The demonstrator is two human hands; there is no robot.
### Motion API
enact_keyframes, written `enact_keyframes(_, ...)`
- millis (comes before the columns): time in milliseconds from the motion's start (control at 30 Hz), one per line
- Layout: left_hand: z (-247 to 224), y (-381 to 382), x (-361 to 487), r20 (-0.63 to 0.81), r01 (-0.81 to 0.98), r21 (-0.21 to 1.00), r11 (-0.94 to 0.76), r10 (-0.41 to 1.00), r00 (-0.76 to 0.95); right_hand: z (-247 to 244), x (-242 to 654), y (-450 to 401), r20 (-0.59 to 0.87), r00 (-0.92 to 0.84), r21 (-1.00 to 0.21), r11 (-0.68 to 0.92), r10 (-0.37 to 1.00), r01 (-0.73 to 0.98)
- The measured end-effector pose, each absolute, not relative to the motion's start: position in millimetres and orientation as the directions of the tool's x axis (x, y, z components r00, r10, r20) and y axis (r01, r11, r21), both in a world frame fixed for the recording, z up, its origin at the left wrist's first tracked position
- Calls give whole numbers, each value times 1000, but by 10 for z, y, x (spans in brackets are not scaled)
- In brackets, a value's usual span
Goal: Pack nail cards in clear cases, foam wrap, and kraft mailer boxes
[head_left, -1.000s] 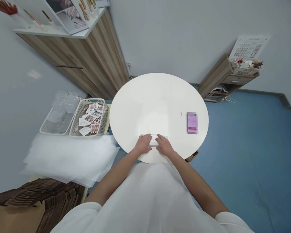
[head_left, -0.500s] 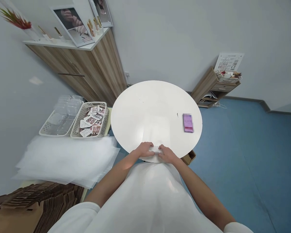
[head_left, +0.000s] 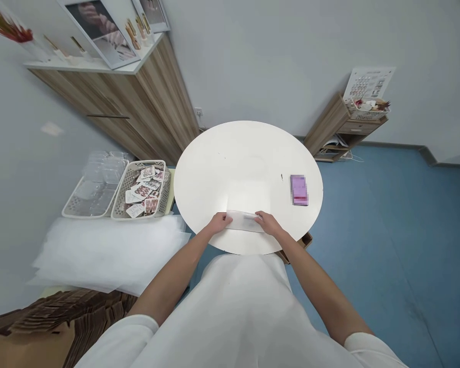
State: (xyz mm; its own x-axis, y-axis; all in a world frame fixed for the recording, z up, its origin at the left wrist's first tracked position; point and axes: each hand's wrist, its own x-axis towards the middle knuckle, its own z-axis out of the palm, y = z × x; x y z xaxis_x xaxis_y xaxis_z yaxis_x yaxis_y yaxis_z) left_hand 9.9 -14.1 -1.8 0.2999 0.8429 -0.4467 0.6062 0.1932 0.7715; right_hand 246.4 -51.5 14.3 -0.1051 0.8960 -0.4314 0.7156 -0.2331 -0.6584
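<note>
A folded strip of white, translucent sheet stretches between my hands over the near part of the white round table. Its left end is pinched by my left hand, fingers closed. My right hand grips the other end, with thumb and fingers pressed together. A greyish streak shows in the strip near the right hand; whether something lies inside it I cannot tell. To the right on the table is a purple rectangular item, its face blurred out.
Left of the table lie a stack of translucent white sheets, a basket of printed cards and a basket of clear plastic boxes. Flattened brown cardboard sits at lower left. A wooden cabinet and a small shelf stand behind.
My hands have moved apart and slightly away from my body. The strip, mostly covered by the fingers before, now spans wider between them. The view has shifted slightly.
</note>
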Motion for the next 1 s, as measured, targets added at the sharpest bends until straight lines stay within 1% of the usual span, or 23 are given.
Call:
enact_keyframes(100, -95, -146, 108, -454, 717, 684, 136, 848, 273, 34, 2518, -491, -460, -24, -664, -326, 887, 672)
enact_keyframes(167, -124, -156, 118, -477, 752, 642, 150, 846, 239, -35, 2538, -492, -463, 25, -666, -367, 886, 649)
enact_keyframes(267, -123, -190, 145, -506, 806, 569, 161, 842, 189, -115, 2531, -513, -432, 91, -663, -385, 897, 642)
enact_keyframes(333, -91, -228, 172, -502, 865, 484, 136, 853, 147, -140, 2503, -537, -404, 120, -656, -379, 907, 653)
enact_keyframes(400, -33, -271, 204, -449, 919, 386, 83, 887, 108, -130, 2470, -566, -346, 140, -642, -343, 928, 686)
enact_keyframes(433, 4, -292, 223, -402, 934, 354, 55, 910, 99, -111, 2453, -581, -300, 148, -626, -311, 942, 715)
enact_keyframes(467, 45, -309, 244, -348, 937, 347, 27, 932, 102, -84, 2439, -596, -251, 144, -605, -271, 957, 749)
enact_keyframes(533, 124, -331, 296, -253, 917, 395, -48, 954, 159, -19, 2416, -620, -183, 62, -563, -157, 981, 812)
enact_keyframes(600, 185, -333, 360, -223, 869, 457, -189, 922, 317, 37, 2400, -630, -192, -134, -552, 6, 972, 834)
enact_keyframes(667, 214, -319, 430, -249, 804, 495, -329, 833, 495, 58, 2387, -626, -235, -346, -567, 161, 908, 808)
enact_keyframes(733, 212, -293, 492, -305, 764, 505, -401, 745, 593, 41, 2379, -609, -269, -457, -576, 238, 848, 782)
enact_keyframes(867, 180, -217, 545, -403, 769, 517, -375, 686, 605, -17, 2393, -521, -280, -466, -610, 219, 839, 761)
enact_keyframes(1000, 191, -65, 518, -436, 757, 593, -273, 682, 587, 37, 2462, -331, -322, -476, -704, 129, 819, 699)
